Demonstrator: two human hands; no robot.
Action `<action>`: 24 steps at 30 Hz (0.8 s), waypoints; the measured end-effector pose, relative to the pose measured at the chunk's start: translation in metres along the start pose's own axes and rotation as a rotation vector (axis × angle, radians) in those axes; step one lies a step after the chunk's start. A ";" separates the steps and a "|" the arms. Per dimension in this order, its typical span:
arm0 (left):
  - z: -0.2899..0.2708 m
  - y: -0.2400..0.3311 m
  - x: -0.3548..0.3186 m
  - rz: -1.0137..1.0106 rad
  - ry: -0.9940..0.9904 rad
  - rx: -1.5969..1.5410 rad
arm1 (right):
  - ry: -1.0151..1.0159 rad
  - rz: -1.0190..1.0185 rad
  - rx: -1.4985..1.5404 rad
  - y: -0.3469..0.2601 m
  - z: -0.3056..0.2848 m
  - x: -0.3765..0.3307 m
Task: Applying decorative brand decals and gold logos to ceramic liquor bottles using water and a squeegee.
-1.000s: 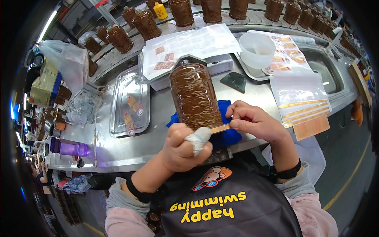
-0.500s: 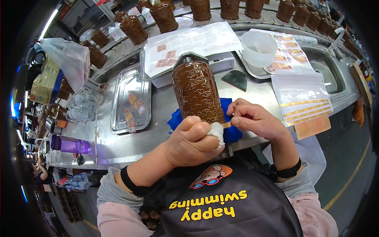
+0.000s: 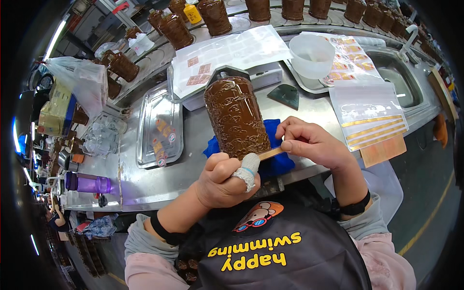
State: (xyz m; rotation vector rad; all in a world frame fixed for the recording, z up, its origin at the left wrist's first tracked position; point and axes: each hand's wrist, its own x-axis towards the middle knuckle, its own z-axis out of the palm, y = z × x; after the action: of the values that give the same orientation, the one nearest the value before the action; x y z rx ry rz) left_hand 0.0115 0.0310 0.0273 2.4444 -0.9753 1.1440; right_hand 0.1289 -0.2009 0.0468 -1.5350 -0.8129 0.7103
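A brown embossed bottle (image 3: pixel 237 118) is being held upright but leaning a little, its long axis running from its base near the person's chest up to its capped neck, which is pointing away from the person toward the white box (image 3: pixel 263 77) behind it. Its surface is being shown as dark glossy brown, covered all over in a raised, cloud-like relief pattern, with a small dark cap at the top. The bottle is being kept above the blue cloth (image 3: pixel 278 162), which is lying on the steel worktop (image 3: pixel 193 140) directly under and to the right of the bottle.

The left hand (image 3: pixel 224 181) is being clenched around the bottle's lower end, with one finger wrapped in a white bandage. A narrow gold label strip (image 3: pixel 270 153) is being pinched between the fingers of the right hand (image 3: pixel 311 142), just to the right of the bottle's base, its near end touching the bottle.

To the left of the bottle a shallow metal tray (image 3: pixel 159 128) holding small stickers is lying on the worktop. To the right of the bottle clear sheets with gold strips (image 3: pixel 372 113) are lying, and a white plastic cup (image 3: pixel 311 55) is standing beyond them. Further brown bottles (image 3: pixel 212 14) are being lined up behind the bottle.
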 end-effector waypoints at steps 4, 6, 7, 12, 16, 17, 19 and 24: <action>-0.002 0.001 0.020 0.079 -0.035 -0.041 | -0.004 0.016 -0.003 0.004 0.002 0.000; -0.001 -0.001 0.026 0.128 -0.062 -0.010 | 0.003 0.032 0.011 0.003 0.002 0.000; -0.001 -0.001 0.029 0.179 -0.092 0.019 | 0.014 0.049 0.028 0.002 0.002 0.000; -0.008 0.002 0.008 0.013 0.001 0.057 | 0.020 -0.008 -0.032 0.003 0.006 0.002; 0.001 0.007 0.002 -0.075 -0.014 0.002 | 0.029 -0.072 -0.092 0.010 0.005 0.002; 0.000 0.006 0.005 -0.075 -0.013 0.006 | 0.027 -0.074 -0.093 0.009 0.004 0.002; -0.001 0.004 0.009 -0.058 -0.030 -0.037 | 0.022 -0.043 -0.055 0.010 0.005 0.001; -0.003 -0.001 0.030 0.112 -0.123 -0.004 | 0.036 -0.016 -0.003 0.011 0.006 0.000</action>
State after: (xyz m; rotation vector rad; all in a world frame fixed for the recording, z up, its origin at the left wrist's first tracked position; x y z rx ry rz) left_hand 0.0238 0.0197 0.0519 2.5101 -1.1628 1.0348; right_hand 0.1251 -0.1985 0.0347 -1.5382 -0.7985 0.6684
